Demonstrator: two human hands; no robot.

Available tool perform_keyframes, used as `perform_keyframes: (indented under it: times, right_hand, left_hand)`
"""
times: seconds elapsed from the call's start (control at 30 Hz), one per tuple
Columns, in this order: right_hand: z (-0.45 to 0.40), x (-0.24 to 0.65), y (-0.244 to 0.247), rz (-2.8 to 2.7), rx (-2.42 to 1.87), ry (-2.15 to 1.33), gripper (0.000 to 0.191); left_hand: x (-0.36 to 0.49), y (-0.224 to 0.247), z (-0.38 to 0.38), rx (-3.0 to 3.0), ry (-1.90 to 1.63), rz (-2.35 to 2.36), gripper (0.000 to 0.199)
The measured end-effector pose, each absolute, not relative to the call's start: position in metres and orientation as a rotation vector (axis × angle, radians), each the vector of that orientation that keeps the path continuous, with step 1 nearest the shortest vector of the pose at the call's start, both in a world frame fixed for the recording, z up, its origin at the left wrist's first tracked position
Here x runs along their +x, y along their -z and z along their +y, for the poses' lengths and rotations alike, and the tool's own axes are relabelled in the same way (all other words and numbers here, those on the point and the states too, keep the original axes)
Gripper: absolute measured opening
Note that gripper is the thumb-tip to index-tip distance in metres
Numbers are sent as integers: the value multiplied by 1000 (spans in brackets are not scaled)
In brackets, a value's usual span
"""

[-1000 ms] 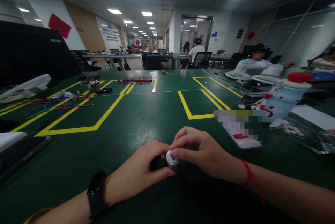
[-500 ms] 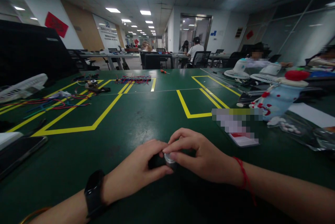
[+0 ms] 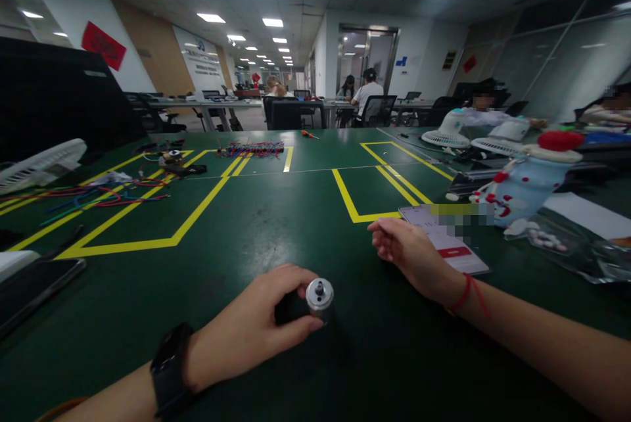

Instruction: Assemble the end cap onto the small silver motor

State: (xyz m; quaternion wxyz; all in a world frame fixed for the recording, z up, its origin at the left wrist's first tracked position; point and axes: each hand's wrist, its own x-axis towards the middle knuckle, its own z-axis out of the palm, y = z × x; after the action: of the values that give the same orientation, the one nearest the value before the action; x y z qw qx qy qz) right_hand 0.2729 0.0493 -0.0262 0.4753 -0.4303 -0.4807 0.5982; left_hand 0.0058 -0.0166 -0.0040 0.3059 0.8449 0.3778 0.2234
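- Silver metal cylinder (image 3: 319,297), dark central shaft: roughly upright, over green table (image 3: 276,218); contact with tabletop hidden.
- Left hand (image 3: 246,325), black wristband (image 3: 171,364): thumb and fingers pinching cylinder from its sides.
- Right hand (image 3: 407,252), red cord bracelet (image 3: 466,292): fingers curled together, well apart from cylinder; contents, if any, hidden.
- Flat card-like slab (image 3: 456,252), partly pixelated: just beside right hand.
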Motion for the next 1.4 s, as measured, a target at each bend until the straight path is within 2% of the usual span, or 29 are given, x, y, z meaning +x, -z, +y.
perform_keyframes:
  times: [0.17, 0.3, 0.47, 0.6, 0.73, 1.03, 1.17, 1.33, 1.4]
  right_hand:
    - [37, 264, 14, -1638, -1171, -1211, 25]
    - [23, 253, 0, -2249, -979, -944, 11]
    - [6, 232, -11, -2147, -949, -781, 19]
    - [-1, 220, -17, -2155, -923, -670, 11]
    - [4, 232, -18, -2066, -962, -707, 13]
    - [10, 260, -2, -2502, -972, -778, 12]
    - [14, 261, -1, -2278, -958, -1011, 18]
    - [30, 266, 15, -1426, -1054, -1286, 20]
    - [33, 266, 19, -1269, -1066, -1326, 21]
  left_hand:
    - [6, 5, -16, 2244, -583, 1020, 29]
    - [7, 4, -16, 2248, -582, 1029, 27]
    - [7, 5, -16, 2258, -578, 1026, 23]
    - [7, 7, -15, 2260, -575, 1045, 25]
    - [7, 6, -16, 2246, -597, 1036, 25]
    - [8, 4, -15, 2237, -568, 1039, 24]
    - [8, 5, -14, 2234, -568, 1020, 25]
    - [6, 5, -14, 2237, -572, 1028, 28]
    - [5, 5, -15, 2231, -569, 1033, 28]
